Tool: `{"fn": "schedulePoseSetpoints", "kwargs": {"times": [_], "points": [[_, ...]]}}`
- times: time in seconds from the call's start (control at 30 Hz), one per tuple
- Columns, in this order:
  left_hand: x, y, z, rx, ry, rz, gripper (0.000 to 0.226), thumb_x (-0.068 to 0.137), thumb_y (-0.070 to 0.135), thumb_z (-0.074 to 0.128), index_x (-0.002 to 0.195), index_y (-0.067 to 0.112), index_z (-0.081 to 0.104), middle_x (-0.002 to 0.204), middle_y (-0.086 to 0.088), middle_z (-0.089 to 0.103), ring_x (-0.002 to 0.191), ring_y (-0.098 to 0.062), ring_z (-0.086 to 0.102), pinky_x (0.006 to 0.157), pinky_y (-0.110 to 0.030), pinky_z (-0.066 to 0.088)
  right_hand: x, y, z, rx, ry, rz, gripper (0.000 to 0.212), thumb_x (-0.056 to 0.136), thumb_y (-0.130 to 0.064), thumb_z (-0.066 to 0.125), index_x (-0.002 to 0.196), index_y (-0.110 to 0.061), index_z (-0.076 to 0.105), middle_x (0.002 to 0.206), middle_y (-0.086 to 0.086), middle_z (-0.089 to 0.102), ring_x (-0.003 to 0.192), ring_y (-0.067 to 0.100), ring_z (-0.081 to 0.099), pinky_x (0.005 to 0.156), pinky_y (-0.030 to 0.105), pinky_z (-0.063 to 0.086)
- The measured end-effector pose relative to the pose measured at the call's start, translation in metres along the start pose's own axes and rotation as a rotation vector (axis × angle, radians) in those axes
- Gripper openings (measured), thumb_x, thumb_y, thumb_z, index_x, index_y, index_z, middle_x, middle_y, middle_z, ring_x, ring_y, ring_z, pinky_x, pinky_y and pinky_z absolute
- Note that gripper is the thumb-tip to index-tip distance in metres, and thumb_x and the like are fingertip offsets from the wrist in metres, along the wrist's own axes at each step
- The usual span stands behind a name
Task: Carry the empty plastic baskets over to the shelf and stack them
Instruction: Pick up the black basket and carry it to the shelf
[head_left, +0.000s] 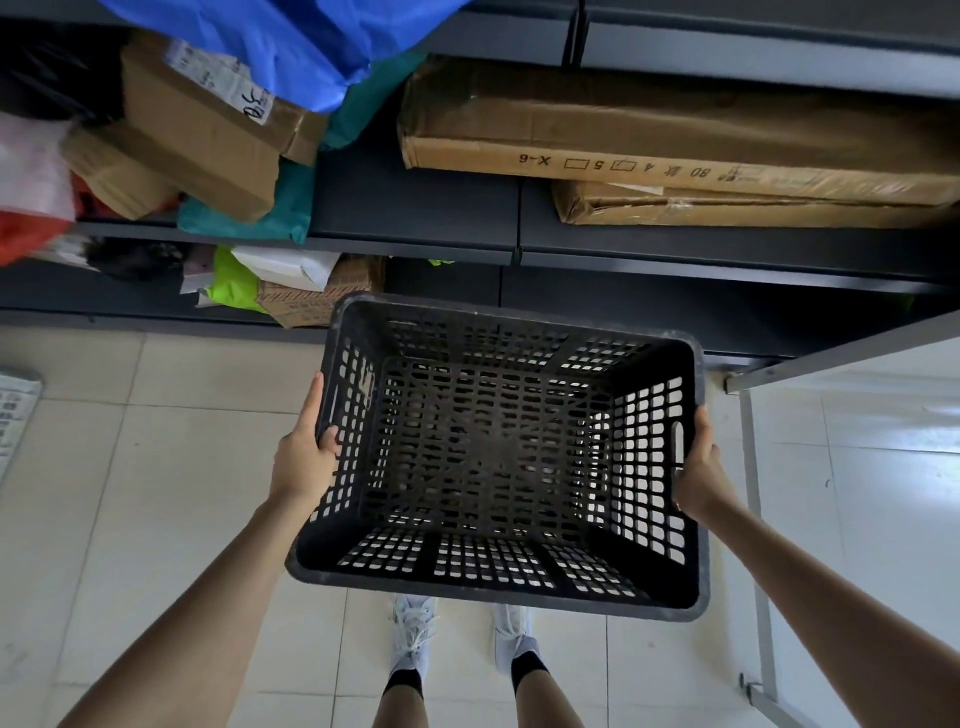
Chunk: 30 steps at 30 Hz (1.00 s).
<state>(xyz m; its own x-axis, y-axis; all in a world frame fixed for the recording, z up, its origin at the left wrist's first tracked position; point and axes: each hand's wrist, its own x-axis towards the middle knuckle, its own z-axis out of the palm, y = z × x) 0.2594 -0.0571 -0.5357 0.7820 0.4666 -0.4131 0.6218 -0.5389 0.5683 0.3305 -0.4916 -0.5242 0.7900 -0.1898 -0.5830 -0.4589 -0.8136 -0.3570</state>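
An empty black plastic basket (498, 452) with perforated walls and floor hangs in the air in front of me, above the tiled floor. My left hand (306, 457) grips its left wall at the handle slot. On the opposite side, my right hand (698, 470) clasps the right wall by its handle slot. The basket's far rim is close to the dark grey shelf (415, 208), level with its lower boards. No other basket shows in the head view.
The shelf holds flat cardboard boxes (675, 150) at the right, and piled boxes (208, 130) with blue and teal bags at the left. Small parcels (291, 286) lie on the lowest board. A metal frame (758, 519) stands at the right. My shoes are below the basket.
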Motion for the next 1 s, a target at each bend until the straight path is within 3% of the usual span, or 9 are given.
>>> {"fn": "schedulePoseSetpoints", "kwargs": {"times": [0.07, 0.13, 0.23, 0.37, 0.5, 0.63, 0.77, 0.83, 1.0], "points": [[0.001, 0.005, -0.008, 0.115, -0.028, -0.030, 0.071, 0.096, 0.018, 0.050, 0.147, 0.049, 0.012, 0.082, -0.017, 0.068, 0.071, -0.040, 0.064, 0.064, -0.042, 0.049, 0.003, -0.004, -0.003, -0.033, -0.027, 0.027, 0.097, 0.080, 0.021, 0.034, 0.149, -0.025, -0.016, 0.150, 0.029, 0.015, 0.128, 0.048, 0.036, 0.100, 0.045, 0.040], [0.002, 0.012, -0.018, 0.249, -0.030, -0.024, 0.067, 0.094, 0.025, 0.053, 0.148, 0.045, 0.018, 0.094, -0.015, 0.068, 0.081, -0.038, 0.064, 0.071, -0.042, 0.050, 0.006, -0.011, -0.007, -0.045, -0.060, 0.096, 0.099, 0.082, 0.021, 0.034, 0.148, -0.030, -0.018, 0.155, 0.025, 0.008, 0.123, 0.047, 0.042, 0.082, 0.040, 0.049], [0.005, 0.026, -0.033, 0.404, -0.034, 0.023, 0.064, 0.091, 0.031, 0.057, 0.148, 0.035, 0.028, 0.117, -0.012, 0.057, 0.105, -0.034, 0.060, 0.081, -0.044, 0.048, 0.002, -0.018, -0.013, -0.111, -0.102, 0.135, 0.098, 0.085, 0.018, 0.037, 0.147, -0.033, -0.021, 0.155, 0.025, 0.013, 0.115, 0.044, 0.052, 0.063, 0.033, 0.046], [0.007, 0.048, -0.043, 0.611, -0.081, 0.032, 0.064, 0.089, 0.037, 0.058, 0.146, 0.027, 0.032, 0.133, -0.013, 0.046, 0.120, -0.034, 0.049, 0.085, -0.045, 0.048, -0.007, -0.017, -0.024, -0.299, -0.080, 0.105, 0.101, 0.086, 0.007, 0.046, 0.146, -0.036, -0.022, 0.145, 0.028, 0.031, 0.107, 0.042, 0.057, 0.076, 0.040, 0.051], [-0.002, 0.075, -0.050, 0.482, 0.010, -0.046, 0.061, 0.087, 0.034, 0.057, 0.143, 0.029, 0.036, 0.131, -0.014, 0.051, 0.117, -0.037, 0.053, 0.083, -0.043, 0.049, -0.025, -0.030, -0.036, -0.267, -0.059, 0.127, 0.094, 0.086, 0.009, 0.044, 0.149, -0.038, -0.009, 0.147, 0.028, 0.022, 0.101, 0.042, 0.058, 0.070, 0.038, 0.053], [-0.017, 0.102, -0.062, 0.438, 0.010, 0.008, 0.059, 0.086, 0.035, 0.058, 0.141, 0.031, 0.040, 0.122, -0.010, 0.061, 0.107, -0.033, 0.061, 0.083, -0.039, 0.051, -0.039, -0.046, -0.055, -0.250, -0.038, 0.115, 0.082, 0.089, -0.006, 0.049, 0.148, -0.036, 0.003, 0.140, 0.023, 0.031, 0.100, 0.043, 0.059, 0.083, 0.048, 0.055], [-0.029, 0.130, -0.092, 0.342, 0.003, -0.032, 0.040, 0.084, 0.034, 0.057, 0.124, 0.029, 0.055, 0.109, -0.003, 0.071, 0.100, -0.030, 0.065, 0.080, -0.034, 0.052, -0.064, -0.097, -0.087, -0.234, -0.076, 0.035, 0.061, 0.085, 0.000, 0.046, 0.143, -0.014, 0.032, 0.126, 0.020, 0.055, 0.100, 0.031, 0.060, 0.081, 0.039, 0.055], [-0.038, 0.144, -0.113, 0.289, -0.004, -0.044, 0.032, 0.084, 0.030, 0.057, 0.116, 0.027, 0.059, 0.110, -0.003, 0.070, 0.099, -0.029, 0.064, 0.075, -0.031, 0.048, -0.083, -0.129, -0.100, -0.228, -0.121, 0.017, 0.056, 0.085, 0.000, 0.044, 0.139, -0.017, 0.041, 0.120, 0.019, 0.062, 0.094, 0.029, 0.065, 0.078, 0.037, 0.056], [-0.063, 0.172, -0.184, 0.256, 0.045, -0.005, 0.027, 0.083, 0.026, 0.058, 0.109, 0.029, 0.062, 0.115, 0.000, 0.067, 0.106, -0.027, 0.061, 0.082, -0.031, 0.044, -0.139, -0.222, -0.119, -0.338, -0.120, -0.153, 0.045, 0.088, -0.009, 0.045, 0.131, -0.018, 0.049, 0.126, 0.013, 0.059, 0.105, 0.029, 0.063, 0.089, 0.036, 0.050]]}}
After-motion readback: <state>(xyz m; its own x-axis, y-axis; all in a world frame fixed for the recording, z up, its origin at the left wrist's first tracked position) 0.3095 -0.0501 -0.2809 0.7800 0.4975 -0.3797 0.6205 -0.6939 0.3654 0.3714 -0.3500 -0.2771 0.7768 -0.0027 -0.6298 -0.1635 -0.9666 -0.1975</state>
